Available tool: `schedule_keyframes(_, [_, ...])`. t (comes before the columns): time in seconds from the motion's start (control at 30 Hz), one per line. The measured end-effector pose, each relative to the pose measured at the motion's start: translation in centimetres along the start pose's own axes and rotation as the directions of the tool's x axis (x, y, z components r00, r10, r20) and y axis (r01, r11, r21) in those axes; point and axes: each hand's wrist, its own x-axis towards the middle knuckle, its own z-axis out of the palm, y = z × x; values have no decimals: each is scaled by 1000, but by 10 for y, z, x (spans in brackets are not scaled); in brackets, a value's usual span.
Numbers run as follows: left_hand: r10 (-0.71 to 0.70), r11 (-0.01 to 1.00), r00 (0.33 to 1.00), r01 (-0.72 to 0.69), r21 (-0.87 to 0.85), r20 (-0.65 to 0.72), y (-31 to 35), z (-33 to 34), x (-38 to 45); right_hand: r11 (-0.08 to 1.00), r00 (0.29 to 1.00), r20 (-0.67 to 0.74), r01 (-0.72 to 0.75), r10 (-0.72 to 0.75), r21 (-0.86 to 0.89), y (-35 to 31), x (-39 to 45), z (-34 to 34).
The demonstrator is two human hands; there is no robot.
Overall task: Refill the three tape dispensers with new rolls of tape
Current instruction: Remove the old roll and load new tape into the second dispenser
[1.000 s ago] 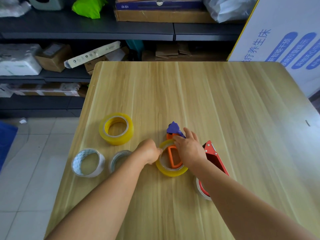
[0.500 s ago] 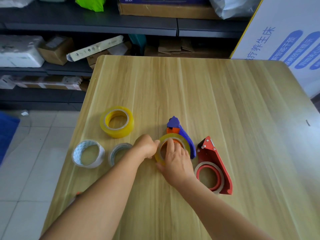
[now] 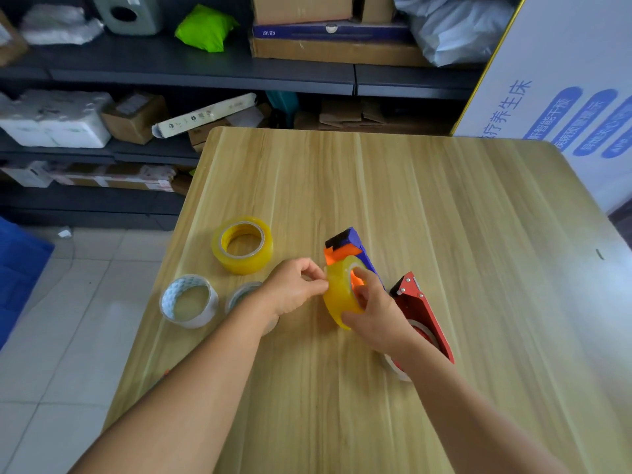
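Head view looks down on a wooden worktop (image 3: 427,200) where the blue dispenser (image 3: 355,249), orange inside, is tipped up near the middle with a yellow roll (image 3: 337,295) seated on its hub. The right hand (image 3: 372,309) holds that roll, thumb curled into the core and fingers under the rim. The left hand (image 3: 294,285) has a narrow pinching grip at the roll's outer face, apparently picking at the tape's free end, though the end itself is too small to make out. A red dispenser (image 3: 424,309) lies just beside, under the right wrist, with a roll in it. A second yellow roll (image 3: 243,244), a white patterned roll (image 3: 188,301) and a clear roll (image 3: 244,292) sit to the left, well apart from the dispensers.

By my judgement the roll is light and stiff through its cardboard core, smooth and slippery on its outer wrap, sticky once peeled. Best taken by the core and the side rims; the loose end wants a fingernail, and the dispenser's toothed cutter is worth avoiding
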Motion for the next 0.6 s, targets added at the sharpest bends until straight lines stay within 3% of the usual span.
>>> schedule_keyframes(0.17, [115,993,993,-116,24,12,14,-2,-4,962,998,59,-22,6,271,-3,-11,-7])
schedule_keyframes(0.43, [253,941,964,-265,211,82,36,-12,-8,942,984,176,-27,-34,335,-2,-16,-23])
schedule_keyframes(0.6, [266,933,959,-282,224,102,47,-11,-9,926,988,152,-24,-36,376,-5,-16,-28])
